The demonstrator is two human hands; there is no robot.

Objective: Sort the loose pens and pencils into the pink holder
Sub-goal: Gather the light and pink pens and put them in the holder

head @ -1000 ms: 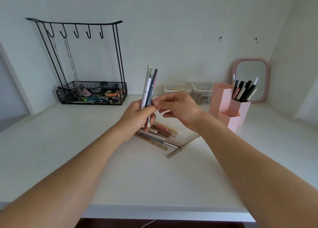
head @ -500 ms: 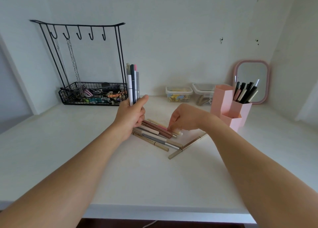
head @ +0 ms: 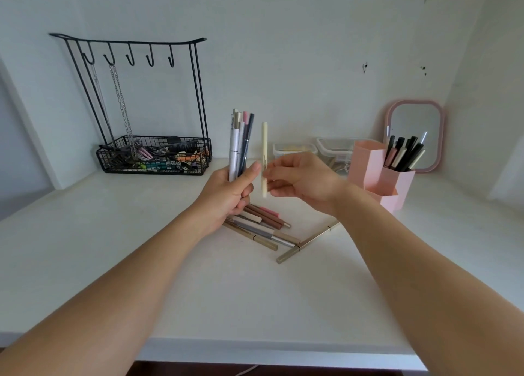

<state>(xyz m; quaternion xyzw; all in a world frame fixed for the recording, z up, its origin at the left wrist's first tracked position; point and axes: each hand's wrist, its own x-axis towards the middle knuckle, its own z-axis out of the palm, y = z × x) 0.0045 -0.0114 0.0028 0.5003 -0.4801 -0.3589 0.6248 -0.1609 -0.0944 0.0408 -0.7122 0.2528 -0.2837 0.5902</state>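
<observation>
A white desk (head: 170,276) runs up against a pale wall, and I am looking down over both my bare forearms. My left hand (head: 226,194) is raised above the desk with its fingers curled round a bundle of pens (head: 239,143), which stand upright out of my fist; I count about 5, though they overlap too closely to be sure. My right hand (head: 300,178) is just beside it, thumb and fingertips pinching a cream pen (head: 264,154) near its lower half, so that it stands almost vertical between my 2 hands, apart from the bundle. Below my hands a loose heap of pens and pencils (head: 263,224) lies flat on the desk, brown, grey, pink and tan, and 1 long olive pencil (head: 306,242) lies slanted at the heap's right edge. The pink holder (head: 368,163) stands to the right, near my right wrist, with dark and pale pens (head: 404,154) upright in its rear compartment. Behind it leans a pink-framed mirror (head: 414,134). 2 clear lidded boxes (head: 295,148) sit by the wall, and a black wire rack (head: 153,156) with hooks and a cluttered basket stands on the left.
</observation>
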